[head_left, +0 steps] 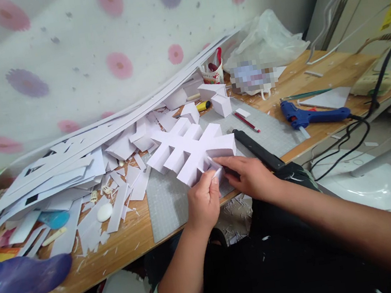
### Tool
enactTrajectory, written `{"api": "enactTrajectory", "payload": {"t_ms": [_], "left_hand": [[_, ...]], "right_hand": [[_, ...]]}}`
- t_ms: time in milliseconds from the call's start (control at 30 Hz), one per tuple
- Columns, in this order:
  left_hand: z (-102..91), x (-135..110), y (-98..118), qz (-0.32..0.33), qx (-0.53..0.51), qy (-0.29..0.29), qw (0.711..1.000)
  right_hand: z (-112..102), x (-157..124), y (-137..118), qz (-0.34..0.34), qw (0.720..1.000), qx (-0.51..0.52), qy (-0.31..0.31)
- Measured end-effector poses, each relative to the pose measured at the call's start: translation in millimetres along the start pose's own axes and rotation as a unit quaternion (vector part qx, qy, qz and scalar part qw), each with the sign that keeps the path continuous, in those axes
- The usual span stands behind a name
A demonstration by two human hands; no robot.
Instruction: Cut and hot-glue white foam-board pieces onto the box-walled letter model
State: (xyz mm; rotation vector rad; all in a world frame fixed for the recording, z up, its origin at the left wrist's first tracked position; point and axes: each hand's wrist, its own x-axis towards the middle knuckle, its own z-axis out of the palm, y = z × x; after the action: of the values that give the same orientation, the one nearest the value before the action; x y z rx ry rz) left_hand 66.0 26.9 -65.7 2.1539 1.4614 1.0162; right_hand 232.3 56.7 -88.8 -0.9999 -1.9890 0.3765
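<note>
A white three-dimensional foam-board character (189, 142) with several arms lies over the grey cutting mat (168, 209), its near end at the table's front edge. My left hand (204, 199) pinches a wall piece at that near end between thumb and fingers. From the other side, my right hand (246, 175) rests its fingers against the same corner, thumb tucked below. Part of the near end is hidden behind my fingers. Just right of the character, a long black tool (256, 149) lies across the mat.
A blue glue gun (311, 114) with a black cable lies at right. Near the mat's far side are a red pencil (246, 121), a yellow cutter (203, 106) and a cup (213, 73). Foam-board offcuts (71, 179) cover the left; a purple object (25, 282) sits front left.
</note>
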Motion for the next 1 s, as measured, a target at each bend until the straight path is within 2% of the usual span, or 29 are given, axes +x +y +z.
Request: {"api": "enactTrajectory", "payload": {"t_ms": [167, 267, 433, 567, 1000], "left_hand": [[0.1, -0.3, 0.5, -0.001, 0.000, 0.001, 1.000], [-0.2, -0.9, 0.4, 0.002, 0.007, 0.002, 1.000], [-1.1, -1.6, -0.4, 0.007, 0.009, -0.004, 1.000], [-1.5, -1.2, 0.5, 0.008, 0.013, -0.004, 1.000], [-0.6, -0.1, -0.1, 0.014, 0.021, -0.003, 1.000]], "right_hand": [[2.1, -2.3, -0.4, -0.004, 1.000, -0.018, 0.001], [-2.6, -3.2, -0.2, -0.002, 1.000, 0.015, -0.007], [-11.8, -6.0, 0.4, 0.049, 0.998, 0.047, -0.014], [-12.1, -8.1, 0.2, 0.038, 0.998, 0.027, -0.030], [-9.6, -5.7, 0.5, 0.024, 0.999, 0.043, 0.001]]}}
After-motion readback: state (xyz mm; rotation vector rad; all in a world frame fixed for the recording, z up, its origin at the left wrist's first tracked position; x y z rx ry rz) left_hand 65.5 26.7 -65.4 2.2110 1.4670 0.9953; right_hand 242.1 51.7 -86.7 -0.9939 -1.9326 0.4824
